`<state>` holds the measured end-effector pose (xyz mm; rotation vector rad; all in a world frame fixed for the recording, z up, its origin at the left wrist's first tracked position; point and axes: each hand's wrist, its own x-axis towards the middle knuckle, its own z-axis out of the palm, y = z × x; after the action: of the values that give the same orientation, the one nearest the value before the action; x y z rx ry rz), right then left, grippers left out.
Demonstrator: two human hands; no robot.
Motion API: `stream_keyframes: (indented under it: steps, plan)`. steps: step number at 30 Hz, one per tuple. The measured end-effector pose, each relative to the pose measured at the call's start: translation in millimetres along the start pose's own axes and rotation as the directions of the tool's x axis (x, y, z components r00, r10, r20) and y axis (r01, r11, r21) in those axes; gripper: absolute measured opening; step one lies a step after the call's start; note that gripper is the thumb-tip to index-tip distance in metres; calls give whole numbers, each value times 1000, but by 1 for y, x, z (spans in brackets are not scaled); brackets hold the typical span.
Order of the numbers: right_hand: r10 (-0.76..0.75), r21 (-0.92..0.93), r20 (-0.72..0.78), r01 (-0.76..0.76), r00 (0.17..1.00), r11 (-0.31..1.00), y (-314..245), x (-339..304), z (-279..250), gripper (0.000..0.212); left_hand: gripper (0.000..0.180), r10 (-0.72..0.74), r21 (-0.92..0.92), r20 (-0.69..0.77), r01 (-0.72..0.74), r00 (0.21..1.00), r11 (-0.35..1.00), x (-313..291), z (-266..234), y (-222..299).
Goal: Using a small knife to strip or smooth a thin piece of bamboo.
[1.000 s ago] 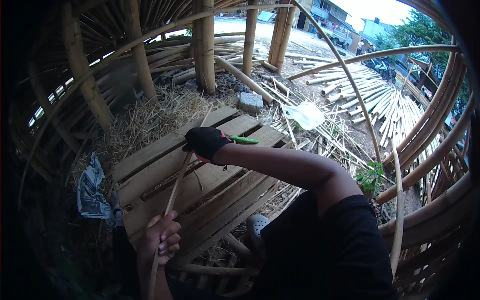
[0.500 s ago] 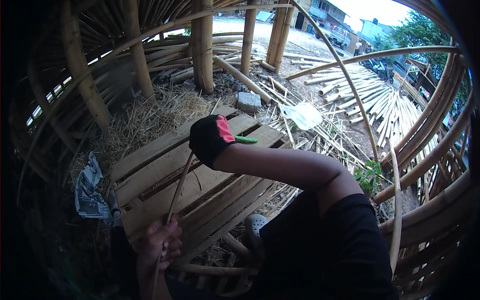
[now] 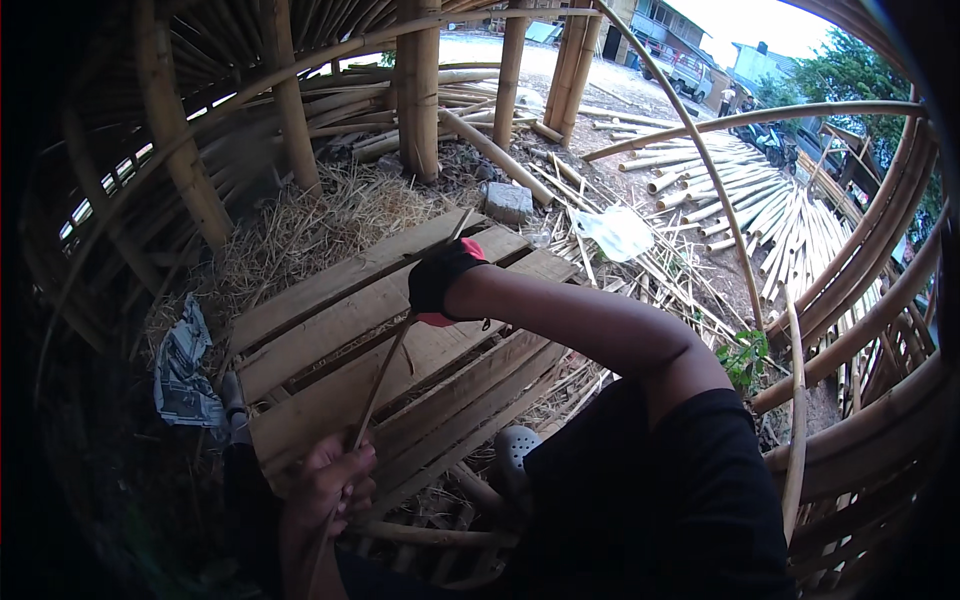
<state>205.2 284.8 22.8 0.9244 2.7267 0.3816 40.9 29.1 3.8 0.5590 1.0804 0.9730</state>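
Left hand (image 3: 333,480), curled tight, and gloved right hand (image 3: 440,284), apparently closed round, both grasp the thin wooden strip (image 3: 385,376), which runs diagonally from lower left of centre to upper centre of the frame and should handle as light, springy and splinter-prone, best gripped at two spaced points.

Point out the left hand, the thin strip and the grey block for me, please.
Left hand (image 3: 335,480), head view: middle of the curled hand.
Thin strip (image 3: 384,378), head view: its exposed middle stretch.
Grey block (image 3: 508,202), head view: middle of its visible surface.
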Motion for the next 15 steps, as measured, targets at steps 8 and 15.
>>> stream_keyframes:
  steps: [8, 15]
  plan:
    - [74, 200, 100, -93, 992, 975, 9, -27, -42, 34, 12, 50, 46, 70, -53, 996, 998, -3, -3, -6]
    - [-12, 303, -223, 81, 975, 950, 25, -23, -4, 35, 13, 72, 27, 102, -75, 992, 997, -5, -6, -1]
